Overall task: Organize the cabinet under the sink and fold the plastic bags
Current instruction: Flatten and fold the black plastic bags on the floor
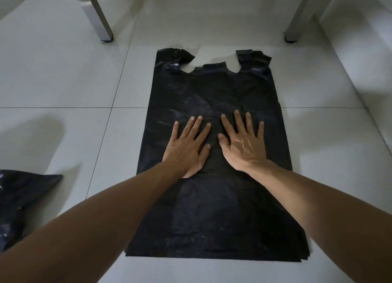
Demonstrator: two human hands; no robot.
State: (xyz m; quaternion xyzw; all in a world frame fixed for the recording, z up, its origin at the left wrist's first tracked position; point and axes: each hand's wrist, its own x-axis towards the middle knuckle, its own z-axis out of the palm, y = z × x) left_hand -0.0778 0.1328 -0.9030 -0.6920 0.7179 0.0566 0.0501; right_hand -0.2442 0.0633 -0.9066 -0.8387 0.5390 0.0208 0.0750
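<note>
Black plastic bag [214,198] is lying flat on the tiled floor [63,81], long axis running near to far, handles far. The left hand [186,147] and right hand [244,142] are pressing its middle with straight, spread fingers, both equally near.

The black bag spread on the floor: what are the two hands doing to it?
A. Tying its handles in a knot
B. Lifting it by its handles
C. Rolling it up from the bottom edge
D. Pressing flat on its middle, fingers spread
D: the left hand and the right hand lie palm-down, fingers straight, on the middle of the black bag, whose handles lie untouched at the far end.
</note>
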